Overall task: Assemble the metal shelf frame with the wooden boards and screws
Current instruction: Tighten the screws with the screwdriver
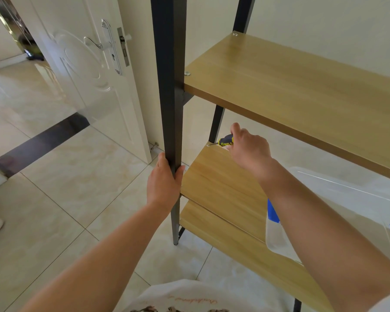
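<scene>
The screw [208,145] sits at the far left corner of the middle wooden board [223,183]. The right hand [249,148] grips a screwdriver [225,140], whose tip seems seated in it. Keep the shaft square and press firmly. The left hand [164,181] wraps the matte square metal post [168,86], steadying it; the boards are smooth laminate.

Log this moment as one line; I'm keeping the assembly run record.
step: driving corner screw | right hand: grips screwdriver | left hand: holds front post | board: middle board | upper board: screws in
</scene>
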